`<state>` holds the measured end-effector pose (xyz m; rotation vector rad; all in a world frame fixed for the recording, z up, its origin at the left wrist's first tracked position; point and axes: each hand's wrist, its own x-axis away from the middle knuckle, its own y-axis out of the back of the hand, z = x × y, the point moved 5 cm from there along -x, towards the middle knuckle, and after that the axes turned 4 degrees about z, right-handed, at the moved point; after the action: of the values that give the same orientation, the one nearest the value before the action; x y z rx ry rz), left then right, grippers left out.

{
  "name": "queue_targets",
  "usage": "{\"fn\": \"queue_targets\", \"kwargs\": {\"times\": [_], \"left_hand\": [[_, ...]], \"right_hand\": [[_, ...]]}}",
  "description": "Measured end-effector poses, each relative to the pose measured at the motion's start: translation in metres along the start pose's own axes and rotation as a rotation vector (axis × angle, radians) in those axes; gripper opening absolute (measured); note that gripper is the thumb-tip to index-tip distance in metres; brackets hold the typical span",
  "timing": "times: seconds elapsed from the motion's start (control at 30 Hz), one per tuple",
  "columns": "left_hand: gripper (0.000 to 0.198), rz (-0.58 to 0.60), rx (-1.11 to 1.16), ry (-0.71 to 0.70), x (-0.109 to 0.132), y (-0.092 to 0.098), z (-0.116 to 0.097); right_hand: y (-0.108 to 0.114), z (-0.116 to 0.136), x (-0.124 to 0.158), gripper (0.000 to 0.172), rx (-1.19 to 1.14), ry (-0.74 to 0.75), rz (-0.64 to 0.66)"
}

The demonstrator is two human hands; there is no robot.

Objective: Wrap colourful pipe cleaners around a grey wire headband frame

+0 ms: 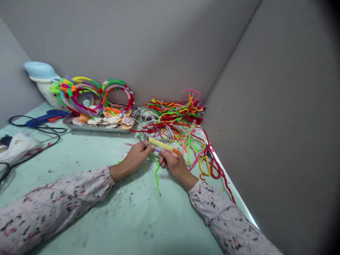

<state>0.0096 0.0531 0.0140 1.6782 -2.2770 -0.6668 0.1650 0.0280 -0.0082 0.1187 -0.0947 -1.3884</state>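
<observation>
Between my two hands is a thin grey headband (140, 140), part of it wrapped in pale yellow (160, 144) and orange fuzzy pipe cleaner. My left hand (137, 156) pinches the band near its grey bare stretch. The fingers of my right hand (171, 161) are closed on the wrapped side, by the orange part. A short purple length shows between the fingertips; which hand grips it I cannot tell. Below the hands, a bright green pipe cleaner (157, 175) trails over the pale green table.
A metal tray (101, 130) of shells and finished colourful headbands (79, 95) stands at the back left, beside a blue-lidded container (44, 83). Piled pipe cleaners (175, 109) lie at the back right. Scissors (205, 166), a blue glue gun (44, 118) with black cord, and a plastic bag (22, 145) lie around.
</observation>
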Motion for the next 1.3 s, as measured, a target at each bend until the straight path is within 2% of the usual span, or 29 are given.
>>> {"fn": "queue_targets", "kwargs": {"times": [0.4, 0.77, 1.0, 1.3], "left_hand": [[0.026, -0.008, 0.077, 0.021, -0.005, -0.004, 0.014], [0.024, 0.017, 0.060, 0.034, -0.004, -0.001, 0.004], [0.032, 0.053, 0.034, 0.032, -0.003, -0.001, -0.001], [0.028, 0.048, 0.044, 0.055, -0.004, -0.001, 0.000]], "right_hand": [[0.000, 0.004, 0.003, 0.030, 0.026, 0.020, -0.002], [0.000, 0.000, 0.002, 0.028, 0.006, 0.000, 0.010], [0.000, 0.005, 0.003, 0.025, -0.017, -0.026, 0.017], [-0.001, 0.005, 0.003, 0.026, -0.029, -0.004, 0.023]]}}
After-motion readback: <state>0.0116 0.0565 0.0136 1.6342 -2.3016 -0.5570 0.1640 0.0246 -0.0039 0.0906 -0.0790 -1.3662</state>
